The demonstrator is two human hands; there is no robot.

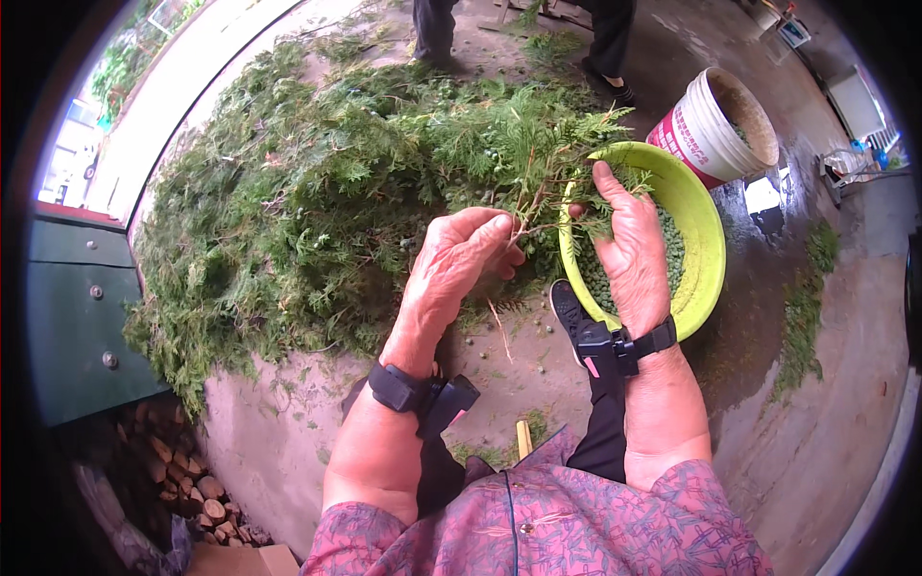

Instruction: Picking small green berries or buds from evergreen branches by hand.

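My left hand (463, 252) is closed in a pinch on the thin stem of a cypress-like evergreen branch (538, 182), whose feathery green sprays point up and to the right. My right hand (634, 252) is over a yellow-green bucket (709, 221), its thumb and finger apart beside the branch's right-hand sprays. Some of its fingers are hidden by the hand and foliage. Inside the bucket lie many small round green cones (674, 242). A large heap of cut evergreen branches (317, 202) spreads beyond and to the left of my left hand.
A white and red bucket (687, 130) tilts behind the yellow-green one. Another person's dark-trousered legs (615, 38) are beyond the heap. Split firewood (197, 490) is stacked at lower left, below a green metal panel (86, 317). Loose greenery (802, 317) lies on the wet floor at right.
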